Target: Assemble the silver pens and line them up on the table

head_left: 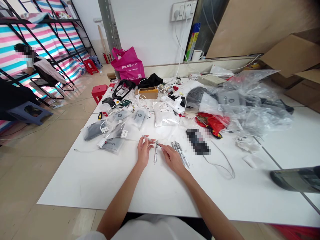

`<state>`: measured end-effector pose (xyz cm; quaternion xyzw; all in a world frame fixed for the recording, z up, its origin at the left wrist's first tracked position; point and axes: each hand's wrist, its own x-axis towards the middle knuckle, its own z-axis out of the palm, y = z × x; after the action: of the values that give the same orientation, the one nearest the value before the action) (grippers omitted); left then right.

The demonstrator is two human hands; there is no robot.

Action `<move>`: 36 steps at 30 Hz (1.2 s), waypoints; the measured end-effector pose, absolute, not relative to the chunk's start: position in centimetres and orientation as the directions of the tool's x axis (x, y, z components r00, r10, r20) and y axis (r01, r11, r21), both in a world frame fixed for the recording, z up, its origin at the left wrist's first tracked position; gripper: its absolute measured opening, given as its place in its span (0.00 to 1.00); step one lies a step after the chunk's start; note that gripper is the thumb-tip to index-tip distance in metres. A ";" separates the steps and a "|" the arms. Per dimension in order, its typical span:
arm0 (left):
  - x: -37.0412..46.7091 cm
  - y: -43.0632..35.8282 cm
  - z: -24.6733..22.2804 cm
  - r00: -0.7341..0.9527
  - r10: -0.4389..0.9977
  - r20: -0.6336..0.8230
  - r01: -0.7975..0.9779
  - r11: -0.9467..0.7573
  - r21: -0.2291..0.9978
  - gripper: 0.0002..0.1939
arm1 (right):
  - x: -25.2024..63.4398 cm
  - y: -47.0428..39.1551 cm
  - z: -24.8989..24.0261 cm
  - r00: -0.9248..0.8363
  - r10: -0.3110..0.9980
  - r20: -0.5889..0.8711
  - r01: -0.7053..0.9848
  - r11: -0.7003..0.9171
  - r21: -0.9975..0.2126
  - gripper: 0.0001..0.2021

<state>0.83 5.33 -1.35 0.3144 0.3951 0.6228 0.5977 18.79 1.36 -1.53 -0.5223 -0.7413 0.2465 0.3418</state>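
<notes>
Above the white table (pixel 135 186), my left hand (pixel 143 151) pinches a slim silver-grey pen (pixel 148 138) between thumb and fingertips. My right hand (pixel 172 159) has its thumb and forefinger closed on the dark, thin end of the same pen; whether that end is a separate part is too small to tell. Between the hands one silver-white pen (pixel 155 155) lies on the tabletop. Just right of my right hand rest several similar pens (pixel 183 154), side by side and slanted.
Grey pouches (pixel 113 145), a white parcel (pixel 163 115) and tangled cables lie beyond my hands. To the right are a blurred-out dark object (pixel 198 141) with a cable, clear plastic bags (pixel 252 113) and a dark bottle (pixel 296 180). A person (pixel 37 63) sits far left.
</notes>
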 end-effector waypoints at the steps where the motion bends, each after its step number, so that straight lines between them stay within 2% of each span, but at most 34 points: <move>1: 0.9 5.3 -1.3 -0.091 0.992 -0.082 -0.493 0.027 0.870 0.24 | 18.8 1.4 -1.5 -0.222 0.943 0.249 0.606 0.333 -0.723 0.21; 16: 0.8 5.4 -1.7 -0.036 0.997 -0.066 -0.428 0.044 0.903 0.23 | 19.0 1.5 -2.0 -0.236 0.937 0.256 0.608 0.348 -0.713 0.21; 23: 1.2 5.1 -1.8 0.046 0.999 -0.014 -0.317 0.028 0.948 0.20 | 18.8 1.5 -2.3 -0.184 0.952 0.244 0.580 0.305 -0.755 0.20; 26: 1.1 5.3 -1.9 -0.009 1.000 -0.025 -0.389 0.020 0.921 0.20 | 18.8 1.5 -2.5 -0.129 0.968 0.216 0.578 0.251 -0.776 0.19; 31: 0.3 6.0 -2.1 -0.169 0.983 -0.072 -0.540 -0.032 0.841 0.20 | 18.8 1.5 -2.8 -0.130 0.965 0.226 0.582 0.259 -0.771 0.17; 36: -0.1 6.3 -2.1 -0.180 0.980 -0.088 -0.570 -0.031 0.821 0.21 | 18.8 1.6 -2.7 -0.134 0.965 0.227 0.590 0.262 -0.764 0.16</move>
<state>-0.11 6.28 -2.13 0.2680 0.3822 0.6661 0.5817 18.79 1.58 -2.71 -0.5496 -0.7072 0.2588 0.3616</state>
